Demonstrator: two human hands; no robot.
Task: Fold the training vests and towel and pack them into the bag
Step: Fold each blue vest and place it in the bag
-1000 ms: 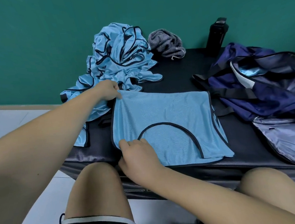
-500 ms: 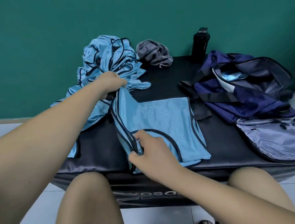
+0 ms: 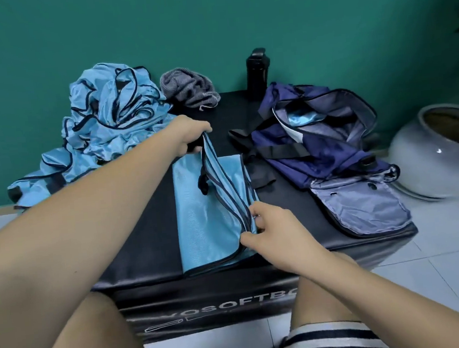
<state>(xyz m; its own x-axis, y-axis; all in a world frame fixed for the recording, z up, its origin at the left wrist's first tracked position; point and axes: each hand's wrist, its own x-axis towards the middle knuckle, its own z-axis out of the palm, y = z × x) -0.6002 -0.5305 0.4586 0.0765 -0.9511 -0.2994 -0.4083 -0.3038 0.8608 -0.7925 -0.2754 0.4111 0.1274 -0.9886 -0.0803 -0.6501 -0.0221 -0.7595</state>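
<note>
Leftmost, well to the left of the vest (image 3: 201, 218) in hand, a pile (image 3: 107, 120) of unfolded vests is slumping on the bench (image 3: 157, 252), one tail hanging over the edge. Next, the left hand (image 3: 188, 134) is pinching the vest's far edge and lifting it clear of the bench. The right hand (image 3: 273, 232) is pinching the near end of the same trimmed edge. Both hands are closed on the cloth, and the flap is standing up between them over the half lying flat mid-bench.

The fabric looks light, thin and slick, so I judge it is more likely to slide and sag than hold a crease. Gripping it at the dark piping, as both hands are doing, seems the firmest hold.

Behind the vest a grey towel (image 3: 187, 90) is lying bunched, looking thicker and softer. Behind and to the right of the vest a black bottle (image 3: 256, 73) is standing upright. Right of the vest the bag (image 3: 317, 144) is gaping open with something blue showing inside. Its straps are trailing close to the vest's right edge, where the flap could come down on them. Farther right of the vest, a white pot (image 3: 430, 162) is sitting on the floor.
</note>
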